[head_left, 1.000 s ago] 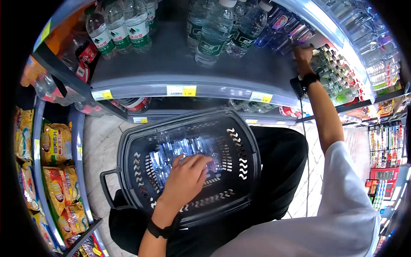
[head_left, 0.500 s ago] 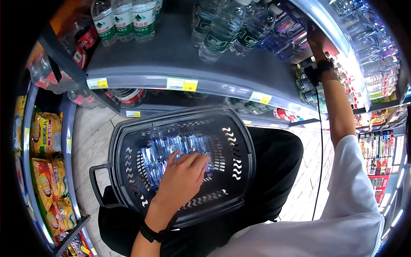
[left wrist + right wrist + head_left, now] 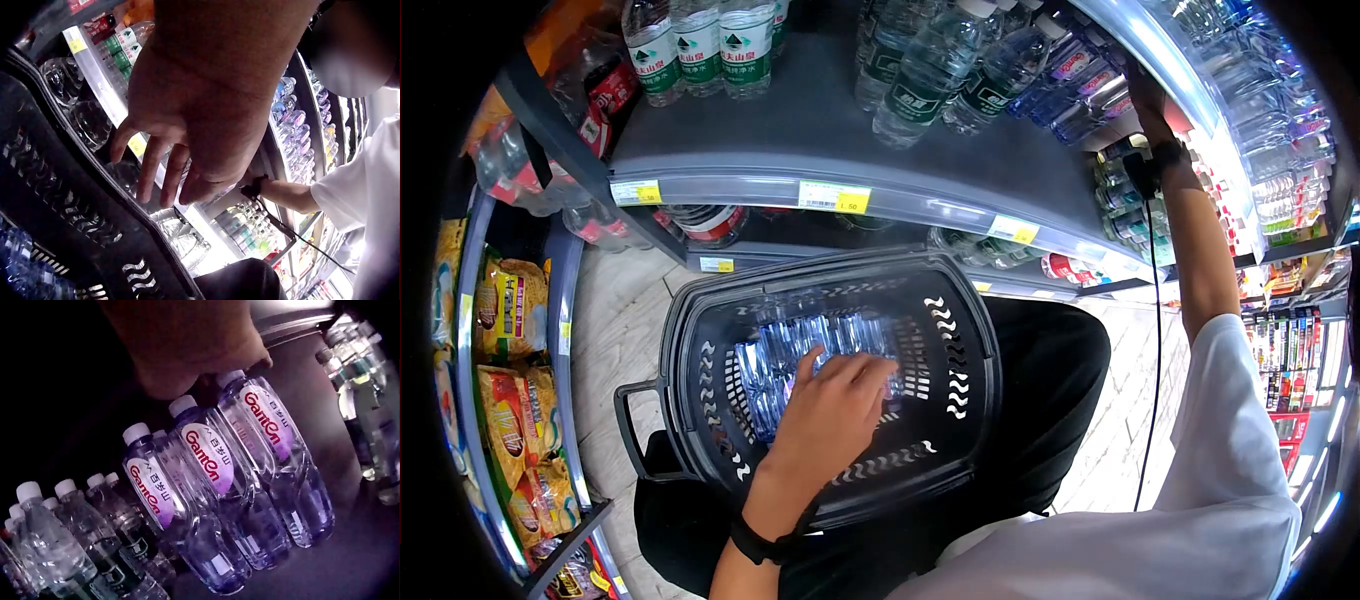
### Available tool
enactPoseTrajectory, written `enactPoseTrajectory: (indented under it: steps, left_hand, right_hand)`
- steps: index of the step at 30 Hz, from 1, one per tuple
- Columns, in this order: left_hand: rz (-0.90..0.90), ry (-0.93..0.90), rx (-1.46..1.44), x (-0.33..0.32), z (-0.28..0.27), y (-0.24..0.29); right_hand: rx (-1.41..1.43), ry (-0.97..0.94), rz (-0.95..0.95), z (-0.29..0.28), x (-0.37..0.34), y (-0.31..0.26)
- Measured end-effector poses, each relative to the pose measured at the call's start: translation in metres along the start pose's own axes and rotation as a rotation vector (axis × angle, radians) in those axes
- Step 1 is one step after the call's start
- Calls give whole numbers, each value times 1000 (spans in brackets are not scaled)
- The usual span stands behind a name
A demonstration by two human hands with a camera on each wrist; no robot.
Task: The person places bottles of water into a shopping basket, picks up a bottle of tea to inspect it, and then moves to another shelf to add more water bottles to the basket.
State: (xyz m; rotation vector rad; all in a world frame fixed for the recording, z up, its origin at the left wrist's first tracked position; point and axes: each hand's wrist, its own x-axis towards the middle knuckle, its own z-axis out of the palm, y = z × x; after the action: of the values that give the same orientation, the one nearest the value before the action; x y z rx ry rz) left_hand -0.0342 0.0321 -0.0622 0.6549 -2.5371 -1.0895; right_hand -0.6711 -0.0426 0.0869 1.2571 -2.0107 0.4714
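My left hand (image 3: 830,410) hangs over the black shopping basket (image 3: 683,300), palm down, its fingers loosely extended and nothing held in them. Several clear bluish bottles (image 3: 770,350) lie inside the basket, partly covered by that hand. My right hand (image 3: 194,344) reaches deep onto the shelf at the right, above a row of purple-tinted Ganten water bottles (image 3: 209,465). Its fingers are right at the white cap (image 3: 230,378) of the rightmost front bottle; I cannot tell whether they grip it. In the head view this hand is dark and half behind the upper shelf edge.
Green-labelled water bottles (image 3: 925,90) stand left of the Ganten row, and more bottles (image 3: 745,50) farther left. Small bottles (image 3: 1125,195) fill the shelf under my right forearm. A price-tagged shelf edge (image 3: 730,192) runs behind the basket. Snack bags (image 3: 510,310) hang at left. A black cable (image 3: 1157,350) trails from my right wrist.
My right hand has moved farther back and up on the shelf, past the front of the Ganten bottles. My left hand has stayed over the basket. The view has shifted slightly.
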Motion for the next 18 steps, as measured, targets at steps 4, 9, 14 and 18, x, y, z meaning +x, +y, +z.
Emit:
enactPoseTrajectory:
  steps: [4,9,14,18]
  left_hand:
    - [-6,-1,-13,0,-1,0]
    - [-16,-6,-4,-1,-1,-3]
    - [-35,-32,5,-2,2,-5]
    - [-54,36,-13,-1,1,-15]
  right_hand:
    - [-2,-2,12,-2,-2,5]
    - [-12,-3,14,1,-2,11]
    - [-30,-12,-6,7,-6,22]
    - [-22,-43,30,10,-26,43]
